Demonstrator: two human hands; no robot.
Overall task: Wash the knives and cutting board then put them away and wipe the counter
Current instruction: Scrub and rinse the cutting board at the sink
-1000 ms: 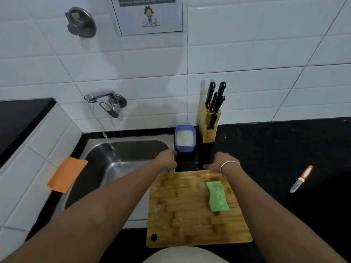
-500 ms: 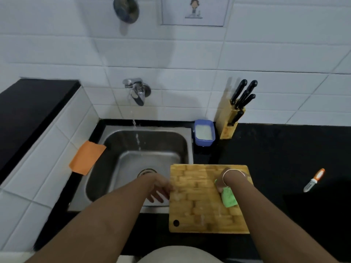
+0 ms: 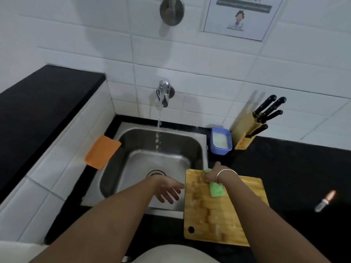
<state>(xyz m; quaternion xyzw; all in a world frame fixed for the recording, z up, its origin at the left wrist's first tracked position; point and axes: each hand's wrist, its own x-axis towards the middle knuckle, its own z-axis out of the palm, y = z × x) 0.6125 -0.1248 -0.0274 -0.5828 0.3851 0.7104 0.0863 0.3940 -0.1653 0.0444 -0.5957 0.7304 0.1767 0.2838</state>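
I can't read the poster [image 3: 239, 16]: its print is smeared and the top edge cuts it off. The small knife [image 3: 325, 201] on the worktop [image 3: 296, 168] is a blur. My right hand [image 3: 213, 173] covers part of the green sponge [image 3: 216, 190], so I can't make out the fingers. The blades in the knife block [image 3: 247, 133] are hidden.

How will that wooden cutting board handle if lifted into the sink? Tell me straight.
The cutting board looks thick and slatted, so probably stiff and fairly heavy. Its surface looks wet under the green sponge, so likely slippery. It overhangs the sink rim, so it may tip.
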